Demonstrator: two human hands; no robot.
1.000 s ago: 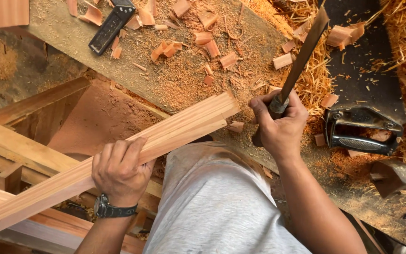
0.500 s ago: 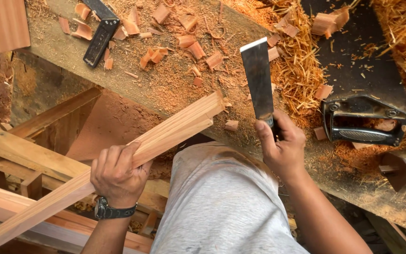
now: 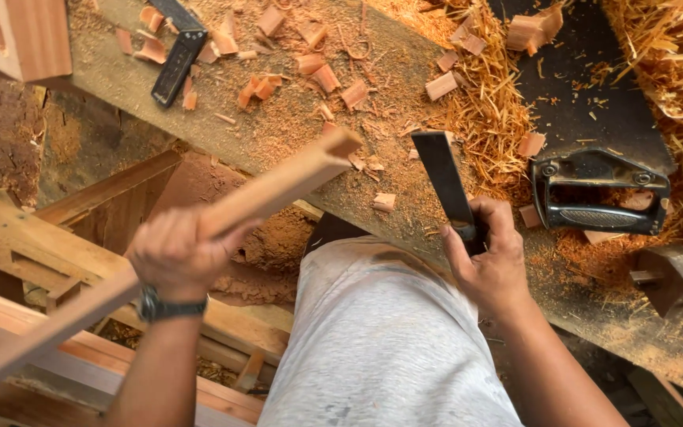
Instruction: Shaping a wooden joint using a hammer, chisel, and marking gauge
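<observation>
The left hand (image 3: 174,255) has its fingers clamped around a long wooden strip (image 3: 278,186), whose far end rests on the sawdust-covered table (image 3: 294,126). The right hand (image 3: 490,261) has its fingers wrapped tight on a wide dark chisel (image 3: 444,180), blade lying near a handsaw (image 3: 594,134).

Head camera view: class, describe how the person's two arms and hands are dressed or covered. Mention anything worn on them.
Both forearms are bare, with no sleeves in view and no gloves. The left hand has a dark wristwatch on a dark band around the wrist. The right hand and its wrist carry nothing: no watch or band shows. I cannot make out any rings on either hand.
</observation>
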